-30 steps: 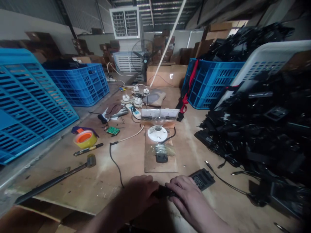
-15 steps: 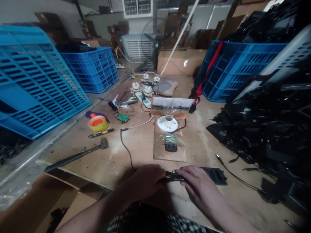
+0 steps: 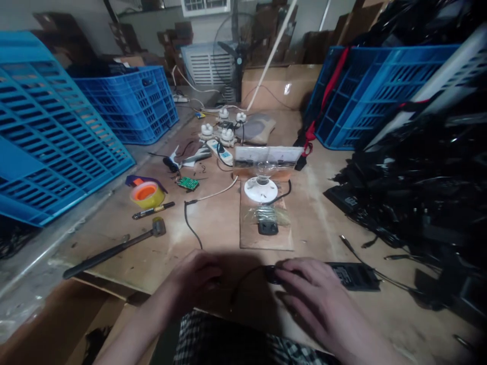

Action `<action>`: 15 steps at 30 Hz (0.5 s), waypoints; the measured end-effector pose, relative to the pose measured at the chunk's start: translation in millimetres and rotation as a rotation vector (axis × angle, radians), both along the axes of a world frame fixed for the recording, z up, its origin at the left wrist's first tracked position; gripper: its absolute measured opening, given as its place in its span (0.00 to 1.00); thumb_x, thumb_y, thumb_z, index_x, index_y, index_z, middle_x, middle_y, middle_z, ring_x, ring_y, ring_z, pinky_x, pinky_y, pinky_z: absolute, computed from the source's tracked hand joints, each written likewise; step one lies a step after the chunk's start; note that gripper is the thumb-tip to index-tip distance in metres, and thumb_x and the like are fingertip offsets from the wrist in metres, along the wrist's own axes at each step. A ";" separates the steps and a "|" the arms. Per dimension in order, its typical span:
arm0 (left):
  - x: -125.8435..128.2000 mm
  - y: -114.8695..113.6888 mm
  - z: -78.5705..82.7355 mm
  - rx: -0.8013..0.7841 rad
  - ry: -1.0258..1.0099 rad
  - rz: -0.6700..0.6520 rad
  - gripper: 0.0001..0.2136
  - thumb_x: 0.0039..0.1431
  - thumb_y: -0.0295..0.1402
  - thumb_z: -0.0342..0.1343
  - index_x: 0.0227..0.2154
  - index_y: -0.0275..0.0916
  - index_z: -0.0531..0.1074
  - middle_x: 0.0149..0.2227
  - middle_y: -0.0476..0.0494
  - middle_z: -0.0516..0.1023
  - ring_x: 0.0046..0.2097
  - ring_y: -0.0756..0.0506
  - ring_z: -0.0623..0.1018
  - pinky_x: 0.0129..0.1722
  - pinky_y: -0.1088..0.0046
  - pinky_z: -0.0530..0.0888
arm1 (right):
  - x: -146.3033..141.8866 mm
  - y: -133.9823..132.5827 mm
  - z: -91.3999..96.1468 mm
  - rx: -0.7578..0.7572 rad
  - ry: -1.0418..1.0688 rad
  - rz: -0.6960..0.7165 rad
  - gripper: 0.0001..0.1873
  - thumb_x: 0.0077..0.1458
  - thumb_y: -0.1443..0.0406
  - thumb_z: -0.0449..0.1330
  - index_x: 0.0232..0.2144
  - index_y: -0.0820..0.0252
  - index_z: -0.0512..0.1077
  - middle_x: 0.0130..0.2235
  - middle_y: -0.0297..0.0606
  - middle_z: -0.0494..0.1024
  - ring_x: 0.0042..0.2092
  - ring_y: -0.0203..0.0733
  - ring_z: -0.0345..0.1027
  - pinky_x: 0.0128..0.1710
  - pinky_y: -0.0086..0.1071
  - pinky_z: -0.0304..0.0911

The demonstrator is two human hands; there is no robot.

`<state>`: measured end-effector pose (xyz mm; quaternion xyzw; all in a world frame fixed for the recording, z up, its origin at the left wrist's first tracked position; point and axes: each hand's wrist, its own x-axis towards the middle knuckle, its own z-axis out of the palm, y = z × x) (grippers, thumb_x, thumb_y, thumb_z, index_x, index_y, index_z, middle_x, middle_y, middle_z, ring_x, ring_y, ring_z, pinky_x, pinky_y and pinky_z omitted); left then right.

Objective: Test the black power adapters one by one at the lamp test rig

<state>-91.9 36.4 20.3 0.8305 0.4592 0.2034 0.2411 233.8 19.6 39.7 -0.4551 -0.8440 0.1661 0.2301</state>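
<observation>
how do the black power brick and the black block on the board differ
The black power brick lies on the bench top beside the right hand, while the black block sits on a wooden board farther forward. The brick shows a printed label; the block shows none I can make out. The brick also looks longer, though nearer the camera. Both are black and rectangular.

On the desk (image 3: 216, 228) we list: far, a power strip (image 3: 219, 152); centre, a lamp holder (image 3: 261, 189) on a wooden board (image 3: 266, 238); left, a hammer (image 3: 114, 248) and a tape roll (image 3: 146, 195); right, a heap of power adapters (image 3: 411, 203). Nearest us, our left hand (image 3: 194, 279) and right hand (image 3: 315, 299). Beyond the desk's left edge, plastic crates (image 3: 49, 132).
</observation>
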 end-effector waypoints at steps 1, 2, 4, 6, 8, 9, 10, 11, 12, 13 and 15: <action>4.6 -2.1 -3.8 0.023 0.006 0.048 0.08 0.64 0.33 0.57 0.42 0.45 0.79 0.44 0.44 0.77 0.44 0.43 0.76 0.43 0.67 0.76 | -15.2 0.3 -3.0 -0.018 0.016 0.037 0.16 0.63 0.68 0.59 0.52 0.49 0.75 0.49 0.40 0.77 0.50 0.50 0.69 0.49 0.44 0.66; 9.1 -3.5 -6.8 0.044 0.016 0.076 0.07 0.64 0.34 0.57 0.40 0.45 0.79 0.42 0.44 0.78 0.42 0.42 0.75 0.42 0.66 0.75 | -31.5 1.3 -7.7 -0.025 0.022 0.066 0.16 0.63 0.69 0.60 0.51 0.48 0.76 0.50 0.38 0.78 0.51 0.49 0.68 0.51 0.44 0.66; 15.4 -4.4 -10.1 0.085 0.014 0.101 0.07 0.65 0.35 0.56 0.37 0.44 0.79 0.39 0.44 0.77 0.40 0.42 0.74 0.41 0.65 0.74 | -60.8 4.7 -19.2 0.013 0.028 0.120 0.13 0.62 0.68 0.63 0.47 0.48 0.78 0.53 0.37 0.77 0.55 0.50 0.67 0.58 0.47 0.61; 15.9 -4.1 -10.1 0.105 -0.018 0.129 0.08 0.67 0.33 0.53 0.39 0.43 0.77 0.38 0.45 0.78 0.40 0.42 0.75 0.41 0.65 0.73 | -77.8 7.3 -28.7 0.031 0.071 0.174 0.07 0.60 0.68 0.66 0.41 0.51 0.79 0.51 0.37 0.79 0.56 0.50 0.67 0.61 0.48 0.58; 12.5 -5.1 -8.6 0.110 -0.071 0.186 0.07 0.67 0.32 0.52 0.41 0.43 0.75 0.37 0.46 0.78 0.38 0.44 0.76 0.39 0.68 0.74 | -80.2 5.9 -32.3 -0.054 0.168 0.145 0.05 0.61 0.69 0.64 0.37 0.54 0.78 0.43 0.37 0.81 0.48 0.47 0.72 0.54 0.42 0.65; 11.1 -6.9 -7.7 0.100 -0.093 0.203 0.06 0.67 0.32 0.53 0.41 0.43 0.75 0.37 0.47 0.79 0.38 0.45 0.77 0.38 0.70 0.74 | -77.6 3.5 -32.1 -0.122 0.231 0.079 0.05 0.62 0.69 0.61 0.37 0.55 0.77 0.40 0.37 0.81 0.44 0.45 0.73 0.49 0.38 0.68; 10.7 -9.6 -6.9 0.086 -0.110 0.209 0.05 0.66 0.32 0.54 0.42 0.44 0.74 0.38 0.47 0.79 0.38 0.45 0.78 0.38 0.71 0.74 | -74.0 0.2 -31.0 -0.193 0.294 0.001 0.06 0.64 0.68 0.59 0.40 0.55 0.77 0.39 0.37 0.81 0.41 0.44 0.74 0.44 0.35 0.69; 11.8 -13.5 -6.1 0.073 -0.124 0.206 0.05 0.66 0.32 0.55 0.42 0.44 0.74 0.38 0.48 0.80 0.38 0.45 0.78 0.38 0.71 0.75 | -70.2 -3.4 -29.5 -0.255 0.353 -0.067 0.07 0.65 0.66 0.58 0.42 0.54 0.77 0.39 0.37 0.82 0.39 0.43 0.75 0.41 0.33 0.70; 14.7 -18.2 -5.4 0.053 -0.134 0.201 0.05 0.65 0.32 0.56 0.42 0.45 0.74 0.38 0.48 0.80 0.38 0.45 0.79 0.39 0.71 0.75 | -67.1 -7.1 -28.2 -0.300 0.400 -0.113 0.08 0.66 0.62 0.58 0.44 0.52 0.77 0.39 0.37 0.82 0.39 0.43 0.76 0.39 0.31 0.71; 19.2 -23.6 -4.8 0.027 -0.146 0.200 0.05 0.66 0.32 0.56 0.42 0.46 0.75 0.38 0.48 0.80 0.39 0.45 0.79 0.40 0.71 0.75 | -65.0 -10.5 -27.3 -0.322 0.438 -0.133 0.09 0.66 0.60 0.59 0.44 0.51 0.78 0.39 0.37 0.83 0.38 0.43 0.77 0.38 0.30 0.71; 31.0 -34.4 -4.9 -0.057 -0.183 0.245 0.05 0.66 0.33 0.57 0.43 0.48 0.75 0.41 0.49 0.80 0.42 0.45 0.79 0.44 0.70 0.76 | -63.2 -15.4 -26.4 -0.317 0.473 -0.124 0.10 0.65 0.57 0.60 0.42 0.50 0.79 0.37 0.35 0.84 0.36 0.43 0.78 0.37 0.29 0.72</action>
